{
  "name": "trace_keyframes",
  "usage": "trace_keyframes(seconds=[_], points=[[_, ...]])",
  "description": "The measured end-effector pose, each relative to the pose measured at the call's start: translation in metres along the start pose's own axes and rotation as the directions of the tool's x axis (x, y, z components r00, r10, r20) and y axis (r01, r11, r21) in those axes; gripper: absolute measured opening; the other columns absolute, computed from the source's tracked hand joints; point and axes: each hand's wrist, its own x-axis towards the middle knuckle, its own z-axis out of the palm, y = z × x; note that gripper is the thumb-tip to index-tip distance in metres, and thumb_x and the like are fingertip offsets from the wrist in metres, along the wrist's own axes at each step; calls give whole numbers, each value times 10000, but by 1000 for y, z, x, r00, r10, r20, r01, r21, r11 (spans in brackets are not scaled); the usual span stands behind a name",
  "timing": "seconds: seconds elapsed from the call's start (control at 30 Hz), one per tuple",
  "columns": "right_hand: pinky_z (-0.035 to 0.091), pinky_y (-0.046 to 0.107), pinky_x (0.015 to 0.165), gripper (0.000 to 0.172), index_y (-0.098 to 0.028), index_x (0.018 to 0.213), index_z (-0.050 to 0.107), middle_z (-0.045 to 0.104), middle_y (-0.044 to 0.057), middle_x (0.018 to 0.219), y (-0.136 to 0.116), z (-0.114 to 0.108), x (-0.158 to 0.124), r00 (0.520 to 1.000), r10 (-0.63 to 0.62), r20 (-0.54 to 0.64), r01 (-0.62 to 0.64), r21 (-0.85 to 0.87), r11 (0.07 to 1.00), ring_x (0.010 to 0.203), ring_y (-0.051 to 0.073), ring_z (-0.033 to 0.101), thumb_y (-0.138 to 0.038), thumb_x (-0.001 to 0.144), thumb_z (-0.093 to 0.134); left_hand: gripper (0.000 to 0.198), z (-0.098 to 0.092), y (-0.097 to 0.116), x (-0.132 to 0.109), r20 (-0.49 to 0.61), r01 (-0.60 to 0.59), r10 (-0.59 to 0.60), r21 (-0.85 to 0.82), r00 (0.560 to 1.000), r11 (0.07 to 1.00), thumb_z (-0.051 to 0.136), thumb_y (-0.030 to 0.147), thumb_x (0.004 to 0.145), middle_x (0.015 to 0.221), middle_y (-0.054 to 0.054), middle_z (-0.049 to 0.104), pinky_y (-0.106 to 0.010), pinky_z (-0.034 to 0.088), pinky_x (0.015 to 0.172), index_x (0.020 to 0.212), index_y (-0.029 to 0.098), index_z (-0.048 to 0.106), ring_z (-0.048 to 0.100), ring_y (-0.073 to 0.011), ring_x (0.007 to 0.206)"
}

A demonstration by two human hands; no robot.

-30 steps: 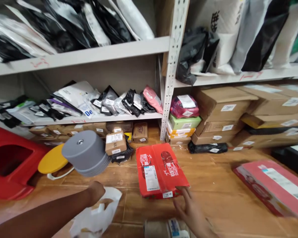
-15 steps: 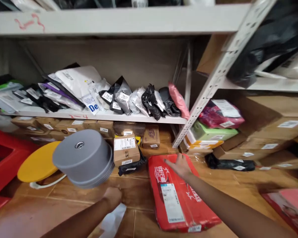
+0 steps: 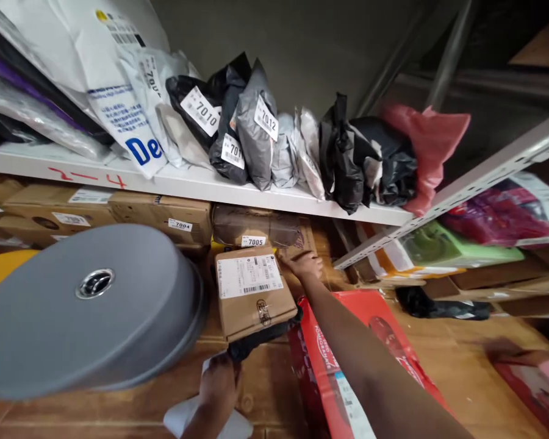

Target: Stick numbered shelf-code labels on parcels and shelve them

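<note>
My right hand (image 3: 305, 264) reaches past a stacked cardboard parcel (image 3: 251, 305) to a small brown box (image 3: 304, 236) under the shelf. Its thumb and fingers lie across the front of that box, which they partly hide. In the lower middle my left hand (image 3: 219, 381) is closed, with a white paper sheet (image 3: 231, 427) showing around it. Its fingertips touch the end of a black plastic parcel (image 3: 263, 335), which lies beneath the labelled cardboard parcel. Below my right forearm a red pomegranate carton (image 3: 320, 347) lies on the floor.
A large grey round container (image 3: 132, 305) stands at left, before a yellow disc (image 3: 2, 265). Above, a white shelf (image 3: 183, 186) holds several bagged parcels. Brown boxes (image 3: 165, 222) line the space beneath. A perforated post (image 3: 466, 192) slants at right, near a green parcel (image 3: 457, 247).
The view has moved closer to the shelf. My right hand has left the red carton for the small brown box. My left hand has come to the black parcel's end.
</note>
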Motion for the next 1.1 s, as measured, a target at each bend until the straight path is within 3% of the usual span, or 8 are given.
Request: trace_keyframes(seconds=[0.1, 0.17, 0.37, 0.6, 0.73, 0.93, 1.03, 1.1], points=[[245, 559, 1032, 1278, 45, 1408, 93, 102, 378, 1467, -11, 11, 11, 999, 40, -34, -41, -24, 999, 1342, 449, 159, -661, 540, 709, 385, 4, -3, 1, 27, -34, 35, -27, 999, 999, 389, 309, 889, 1101, -188, 640, -337, 467, 836, 1089, 108, 650, 605, -273, 1032], [284, 561, 1005, 1313, 25, 1420, 45, 86, 371, 1472, -13, 17, 14, 997, 53, -60, -55, -34, 998, 1340, 446, 166, -637, 516, 729, 388, 6, -5, 2, 28, -57, 58, -33, 998, 998, 391, 294, 888, 1101, -190, 639, -341, 464, 854, 1107, 97, 643, 599, -276, 1036], [301, 522, 1000, 1216, -18, 1378, 182, 330, 332, 1358, 3, 15, 12, 991, 1, -136, -12, -82, 997, 1242, 436, 351, -663, 489, 706, 410, 12, -4, 5, -12, -59, 59, -7, 998, 998, 369, 293, 899, 1070, -218, 639, -352, 490, 808, 1095, 61, 645, 603, -302, 1020], [391, 460, 916, 1111, -46, 1325, 285, 409, 288, 1273, 37, -7, -5, 994, -76, -73, 61, -192, 980, 1190, 413, 415, -617, 487, 741, 457, 9, -9, 1, -21, -103, 103, -17, 995, 995, 362, 379, 907, 1175, -182, 622, -374, 420, 957, 1184, 94, 589, 556, -281, 1119], [392, 412, 909, 971, -62, 1244, 379, 456, 260, 1221, 40, -38, -8, 989, -137, -51, 114, -322, 940, 1173, 382, 446, -622, 525, 715, 443, 3, -12, -2, -4, -156, 156, -33, 988, 987, 350, 396, 906, 1186, -142, 622, -372, 392, 992, 1168, 126, 584, 539, -264, 1146], [396, 409, 886, 872, -112, 1203, 418, 493, 216, 1188, 24, -110, -16, 972, -227, 59, 231, -393, 890, 1167, 381, 456, -599, 537, 700, 417, -4, -13, -2, -6, -145, 145, -31, 989, 989, 386, 380, 891, 1165, -139, 629, -355, 388, 983, 1150, 110, 569, 543, -258, 1131], [414, 400, 864, 814, -126, 1182, 435, 537, 170, 1112, 39, -145, -30, 957, -257, 136, 288, -323, 902, 1141, 376, 481, -567, 548, 696, 372, -6, -14, -4, -35, -172, 171, -33, 985, 985, 407, 352, 885, 1148, -107, 640, -327, 387, 974, 1151, 133, 549, 549, -229, 1121], [433, 387, 837, 753, -137, 1155, 431, 569, 141, 1047, 66, -166, -41, 943, -281, 176, 319, -246, 915, 1071, 351, 534, -543, 570, 673, 309, -9, -18, -6, -39, -188, 186, -41, 982, 981, 416, 349, 883, 1078, -78, 663, -306, 406, 939, 1074, 160, 568, 575, -211, 1072]])
